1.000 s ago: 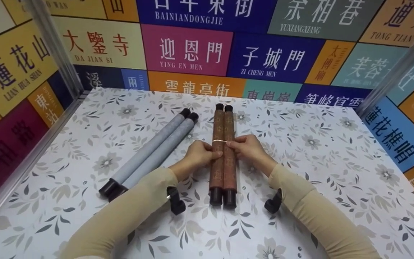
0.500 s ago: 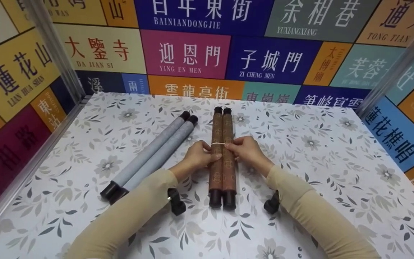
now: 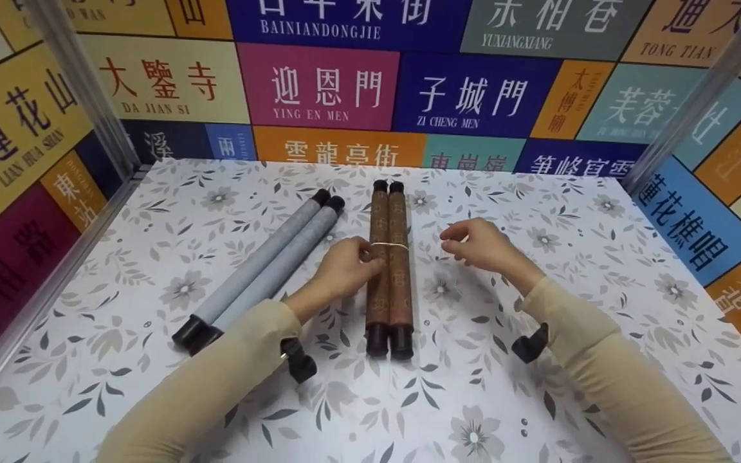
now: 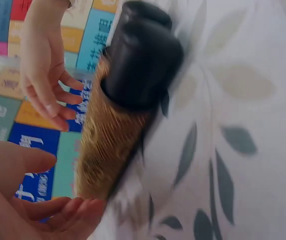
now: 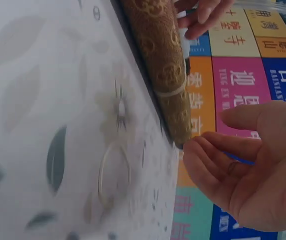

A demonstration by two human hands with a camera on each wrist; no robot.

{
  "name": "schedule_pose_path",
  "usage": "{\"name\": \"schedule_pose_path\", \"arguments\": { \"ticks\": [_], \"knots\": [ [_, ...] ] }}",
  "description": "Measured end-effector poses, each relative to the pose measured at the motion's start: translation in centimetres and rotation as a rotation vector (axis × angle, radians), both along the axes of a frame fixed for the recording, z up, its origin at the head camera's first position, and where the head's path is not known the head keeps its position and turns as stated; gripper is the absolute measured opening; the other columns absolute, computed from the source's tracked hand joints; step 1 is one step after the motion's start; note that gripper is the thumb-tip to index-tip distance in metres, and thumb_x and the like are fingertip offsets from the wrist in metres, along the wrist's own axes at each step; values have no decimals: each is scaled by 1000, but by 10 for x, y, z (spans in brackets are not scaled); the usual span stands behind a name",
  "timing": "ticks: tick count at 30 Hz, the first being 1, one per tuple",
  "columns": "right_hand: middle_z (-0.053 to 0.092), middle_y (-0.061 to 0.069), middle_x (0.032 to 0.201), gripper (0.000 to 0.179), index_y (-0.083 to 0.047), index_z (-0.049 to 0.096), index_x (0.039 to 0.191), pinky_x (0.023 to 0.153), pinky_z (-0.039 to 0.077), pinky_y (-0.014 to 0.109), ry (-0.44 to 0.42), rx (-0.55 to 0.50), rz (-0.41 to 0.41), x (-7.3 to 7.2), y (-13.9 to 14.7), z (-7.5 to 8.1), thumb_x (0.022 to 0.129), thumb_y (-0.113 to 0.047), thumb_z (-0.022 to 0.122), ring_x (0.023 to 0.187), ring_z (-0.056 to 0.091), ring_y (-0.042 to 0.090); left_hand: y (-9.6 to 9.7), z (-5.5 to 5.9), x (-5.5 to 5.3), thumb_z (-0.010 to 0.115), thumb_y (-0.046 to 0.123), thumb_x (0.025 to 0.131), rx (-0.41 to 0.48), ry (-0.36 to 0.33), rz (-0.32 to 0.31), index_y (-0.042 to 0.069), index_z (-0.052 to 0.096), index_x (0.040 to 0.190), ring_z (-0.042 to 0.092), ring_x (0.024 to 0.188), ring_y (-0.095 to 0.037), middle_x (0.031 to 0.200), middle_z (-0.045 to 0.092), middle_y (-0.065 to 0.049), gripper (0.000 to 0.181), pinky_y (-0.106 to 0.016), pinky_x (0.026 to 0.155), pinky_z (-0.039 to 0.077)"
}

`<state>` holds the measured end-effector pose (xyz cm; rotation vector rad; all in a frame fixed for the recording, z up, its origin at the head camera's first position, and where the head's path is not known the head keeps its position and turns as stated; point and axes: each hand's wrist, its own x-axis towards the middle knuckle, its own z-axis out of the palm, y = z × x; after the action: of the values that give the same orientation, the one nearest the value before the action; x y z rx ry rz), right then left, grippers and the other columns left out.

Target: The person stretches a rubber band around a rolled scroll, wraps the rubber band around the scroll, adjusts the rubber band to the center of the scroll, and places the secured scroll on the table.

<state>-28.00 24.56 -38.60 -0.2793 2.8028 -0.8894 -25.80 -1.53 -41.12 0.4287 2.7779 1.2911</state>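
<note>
Two brown patterned scrolls (image 3: 399,276) with dark end knobs lie side by side on the table, pointing away from me. A thin pale band (image 3: 388,244) runs across both near their middle. My left hand (image 3: 348,267) is at the left side of the pair, its thumb overlapping the left scroll in the head view. In the left wrist view its thumb and fingers stand apart beside the brown roll, gripping nothing. My right hand (image 3: 483,244) hovers to the right of the scrolls, apart from them, with fingers loosely bent and nothing held.
Two grey-blue scrolls (image 3: 261,270) with dark knobs lie slanted to the left, close to my left forearm. A thin pale loop (image 5: 101,175) shows on the flower-patterned tabletop (image 3: 486,373) in the right wrist view. Colourful printed panels (image 3: 319,83) stand behind.
My right hand has let go of the band and moved away to the right. The left hand stays beside the brown scrolls, which have kept their place.
</note>
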Motion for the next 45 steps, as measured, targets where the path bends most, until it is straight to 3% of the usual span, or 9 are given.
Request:
{"name": "schedule_pose_path", "arguments": {
  "ticks": [3, 8, 12, 17, 21, 27, 34, 39, 45],
  "knots": [
    [71, 21, 109, 30, 2, 69, 116, 80, 57, 42, 74, 116, 42, 5, 18, 1, 92, -14, 60, 92, 68, 31, 7, 6, 2, 64, 17, 89, 0, 105, -67, 1, 70, 105, 67, 93, -27, 99, 73, -13, 24, -38, 86, 54],
    [72, 13, 91, 21, -2, 72, 98, 77, 53, 45, 198, 320, 84, 12, 34, -21, 83, -14, 65, 80, 64, 26, 21, 5, 6, 63, 15, 91, 15, 134, -172, 5, 74, 101, 68, 89, -23, 97, 75, -10, 18, -35, 84, 55],
    [68, 8, 80, 5, -6, 69, 83, 69, 51, 43, 265, 356, 75, 12, 39, -38, 81, -11, 67, 73, 60, 24, 29, 0, 9, 63, 15, 90, 12, 147, -208, 6, 76, 98, 68, 86, -20, 94, 76, -8, 17, -33, 82, 55],
    [63, 5, 71, 5, -8, 65, 72, 61, 47, 38, 310, 368, 70, 10, 42, -38, 77, -9, 66, 64, 55, 21, 35, 1, 8, 65, 15, 89, 14, 167, -253, 6, 77, 96, 67, 81, -19, 89, 76, -8, 17, -32, 80, 54],
    [66, 5, 74, 5, -8, 68, 75, 66, 49, 37, 277, 318, 51, 11, 43, -31, 78, -12, 68, 68, 58, 20, 36, 4, 8, 65, 16, 90, 11, 166, -258, 6, 76, 96, 67, 80, -19, 89, 76, -8, 16, -32, 80, 55],
    [68, 5, 74, 4, -9, 68, 77, 63, 45, 28, 254, 131, 45, 19, 35, -17, 79, -10, 66, 66, 56, 15, 40, 5, 11, 66, 15, 90, 6, 147, -251, 6, 76, 97, 68, 83, -18, 91, 76, -7, 16, -31, 81, 55],
    [68, 2, 73, 4, -11, 68, 77, 61, 45, 25, 242, -2, 82, 33, 11, 3, 80, -11, 66, 64, 55, 11, 47, 8, 15, 71, 25, 87, -80, 201, -225, 11, 79, 90, 70, 79, -16, 86, 77, -2, 17, -29, 73, 56],
    [69, 4, 75, 4, -6, 69, 79, 62, 45, 24, 217, -60, 104, 40, 5, 6, 80, -10, 69, 65, 55, 10, 48, 6, 16, 76, 27, 85, -99, 213, -211, 12, 78, 88, 71, 80, -15, 86, 77, -1, 16, -28, 74, 56],
    [73, 5, 80, 4, -6, 69, 83, 64, 49, 23, 109, -186, 107, 42, 10, 3, 82, -8, 66, 68, 62, 10, 44, 3, 16, 76, 22, 83, -93, 192, -231, 12, 78, 88, 69, 76, -14, 83, 77, -2, 11, -28, 73, 56]
  ]
}}
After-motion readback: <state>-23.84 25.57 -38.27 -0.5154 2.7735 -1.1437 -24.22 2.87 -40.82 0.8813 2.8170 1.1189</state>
